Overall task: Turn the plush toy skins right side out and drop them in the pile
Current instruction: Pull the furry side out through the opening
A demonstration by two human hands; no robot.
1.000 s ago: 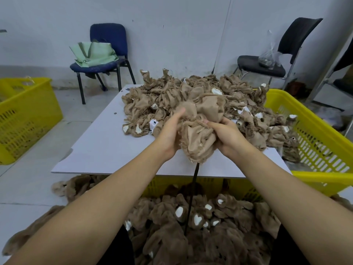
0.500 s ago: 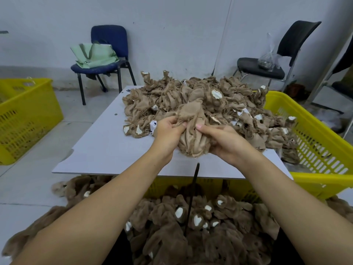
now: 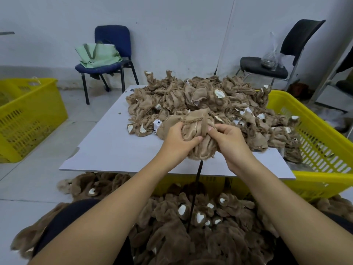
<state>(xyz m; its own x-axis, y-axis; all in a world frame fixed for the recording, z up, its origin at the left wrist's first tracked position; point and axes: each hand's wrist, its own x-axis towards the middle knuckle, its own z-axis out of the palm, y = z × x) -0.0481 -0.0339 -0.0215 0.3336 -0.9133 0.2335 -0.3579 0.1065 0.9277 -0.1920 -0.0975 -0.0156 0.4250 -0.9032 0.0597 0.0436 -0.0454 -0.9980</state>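
Observation:
A tan inside-out plush skin (image 3: pixel 196 131) is bunched over the near part of the white table (image 3: pixel 114 150). My left hand (image 3: pixel 176 143) grips its left side with the thumb pressed into the fabric. My right hand (image 3: pixel 229 142) pinches a fold at its top right. Behind it lies a heap of inside-out tan skins (image 3: pixel 200 98) with white patches. Below the table's front edge sits the pile of darker, furry right-side-out skins (image 3: pixel 191 226). A thin black rod (image 3: pixel 194 196) stands upright under the held skin.
A yellow crate (image 3: pixel 315 142) stands at the table's right, and another yellow crate (image 3: pixel 26 119) on the floor at left. A blue chair (image 3: pixel 108 60) with a green bag and a black chair (image 3: pixel 271 64) with a plastic bag stand by the wall.
The held skin has dropped lower and closer to the table's front. My hands have shifted from cupping it to pinching its upper folds, and brushed fabric shows at its lower part.

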